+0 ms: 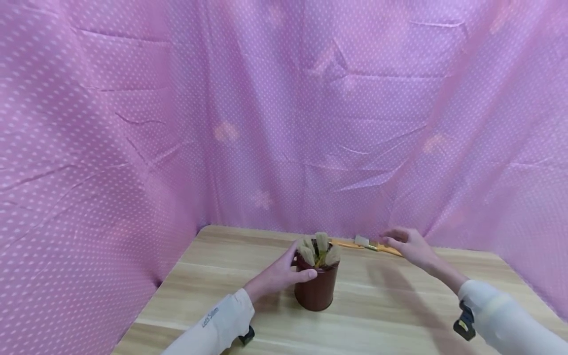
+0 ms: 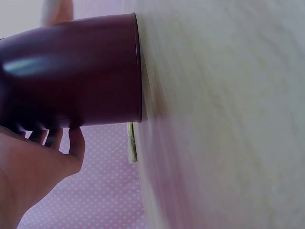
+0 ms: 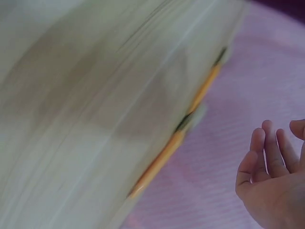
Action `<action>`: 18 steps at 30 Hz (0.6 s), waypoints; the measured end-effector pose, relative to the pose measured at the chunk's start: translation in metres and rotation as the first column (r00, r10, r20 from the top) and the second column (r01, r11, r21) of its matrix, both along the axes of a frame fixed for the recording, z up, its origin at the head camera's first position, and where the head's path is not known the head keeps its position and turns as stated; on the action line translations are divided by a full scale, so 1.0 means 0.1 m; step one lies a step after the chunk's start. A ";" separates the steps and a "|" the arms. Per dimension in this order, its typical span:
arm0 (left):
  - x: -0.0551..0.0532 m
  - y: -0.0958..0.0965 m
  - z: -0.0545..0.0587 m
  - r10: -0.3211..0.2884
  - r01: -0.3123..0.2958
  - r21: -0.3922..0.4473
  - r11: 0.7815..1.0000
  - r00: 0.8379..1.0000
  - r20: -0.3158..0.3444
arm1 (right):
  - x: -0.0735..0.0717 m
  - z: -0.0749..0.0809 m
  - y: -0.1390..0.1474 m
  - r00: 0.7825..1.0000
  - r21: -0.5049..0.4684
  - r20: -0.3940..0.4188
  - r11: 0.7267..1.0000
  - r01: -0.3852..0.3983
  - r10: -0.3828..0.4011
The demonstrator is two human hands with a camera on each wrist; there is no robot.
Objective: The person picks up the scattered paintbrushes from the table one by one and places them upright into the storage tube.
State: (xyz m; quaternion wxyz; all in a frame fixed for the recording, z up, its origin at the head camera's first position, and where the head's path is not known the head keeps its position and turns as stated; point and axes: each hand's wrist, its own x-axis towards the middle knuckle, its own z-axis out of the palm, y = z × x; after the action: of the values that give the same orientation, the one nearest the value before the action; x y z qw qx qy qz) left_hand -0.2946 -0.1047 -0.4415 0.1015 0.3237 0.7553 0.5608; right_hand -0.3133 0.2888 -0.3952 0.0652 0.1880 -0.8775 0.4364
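Observation:
In the head view my left hand [image 1: 281, 271] grips a dark red cylindrical cup [image 1: 316, 291] near its rim, thumb across the front and fingers around the side. Several paintbrushes [image 1: 321, 245] stand in the cup with pale bristles up. The left wrist view shows the cup [image 2: 86, 71] upright on the table. My right hand [image 1: 412, 246], fingers relaxed and slightly bent, hovers by a flat paintbrush [image 1: 389, 249] with an orange handle. Nothing is in its palm in the right wrist view. A second orange-handled paintbrush [image 1: 348, 243] lies in line with it, partly hidden behind the cup.
Both loose paintbrushes lie along the back edge of a light wood table [image 1: 239, 246]. A pink cloth with white dots [image 1: 275, 123] hangs right behind that edge and along the sides.

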 end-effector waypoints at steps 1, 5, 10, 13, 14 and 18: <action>0.01 0.00 0.00 -0.002 0.002 0.002 1.000 1.000 -0.002 | -0.04 -0.04 0.05 1.000 0.031 -0.015 0.999 0.017 -0.016; 0.03 -0.01 -0.01 -0.016 0.015 0.017 1.000 1.000 0.006 | -0.17 -0.23 0.22 0.995 0.116 -0.062 0.990 0.082 -0.075; 0.05 0.00 -0.01 0.006 -0.006 -0.009 1.000 1.000 -0.005 | -0.36 -0.48 0.34 0.983 0.214 -0.157 0.969 0.126 -0.093; 0.05 0.00 0.00 0.011 -0.011 -0.008 1.000 1.000 0.006 | -0.47 -0.61 0.40 0.976 0.282 -0.207 0.951 0.128 -0.069; 0.05 0.00 0.01 0.012 -0.012 -0.010 1.000 1.000 0.010 | -0.50 -0.65 0.42 0.974 0.305 -0.220 0.944 0.125 -0.058; 0.05 -0.01 0.02 0.012 -0.011 -0.015 1.000 1.000 0.018 | -0.58 -0.78 0.42 0.973 0.339 -0.230 0.935 0.107 -0.028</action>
State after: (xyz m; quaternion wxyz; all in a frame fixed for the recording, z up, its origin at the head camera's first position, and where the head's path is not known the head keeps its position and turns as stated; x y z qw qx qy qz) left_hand -0.2892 -0.1059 -0.4397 0.1075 0.3134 0.7603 0.5586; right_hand -0.3717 0.3306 -0.4735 0.1432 0.2138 -0.9340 0.2478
